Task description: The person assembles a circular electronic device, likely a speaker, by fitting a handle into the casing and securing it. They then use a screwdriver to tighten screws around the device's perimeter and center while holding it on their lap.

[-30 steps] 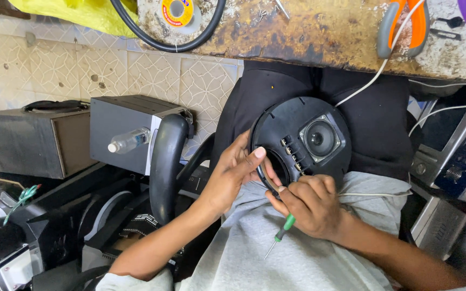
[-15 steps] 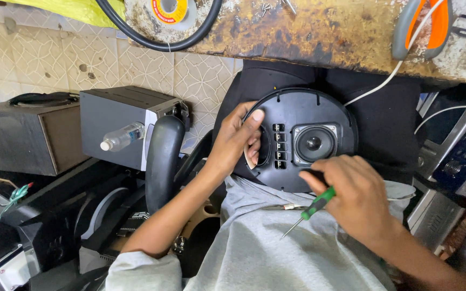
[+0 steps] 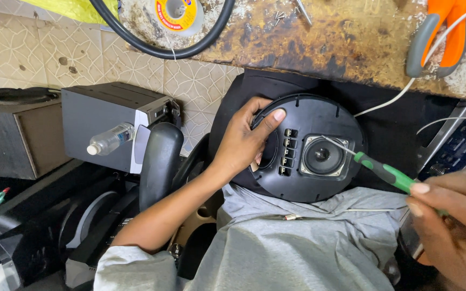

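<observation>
**Steadying a round speaker panel while a screwdriver reaches its cone**

Resting on the person's lap, against a black cloth and grey garment, the round black speaker panel (image 3: 303, 148) sits below the edge of the worn, stained table (image 3: 351, 37). It is the landmark here: a small square-framed speaker cone (image 3: 323, 156) sits right of its centre, with a column of small slots just left of that.

The left hand (image 3: 246, 140) grips the panel's left rim, fingers curled over the edge and thumb pressed on the face. The right hand (image 3: 454, 226), at the panel's lower right, is closed around a green-handled screwdriver (image 3: 384, 171) whose thin shaft slants up-left, the tip over the cone's frame.

Judging from this, the tip could slip off the frame and pierce the soft cone, since the shaft comes in at a shallow slant and the panel lies on soft cloth held by one hand only. The panel could also tilt off the lap.

Left of the panel stand a grey speaker box (image 3: 109, 124) with a plastic bottle (image 3: 109, 140) against it, on a patterned tile floor (image 3: 22, 48). Above the panel, on the table, lie a black cable loop (image 3: 152, 48), a tape roll (image 3: 178, 13) and an orange-and-grey tool (image 3: 438, 37).
</observation>
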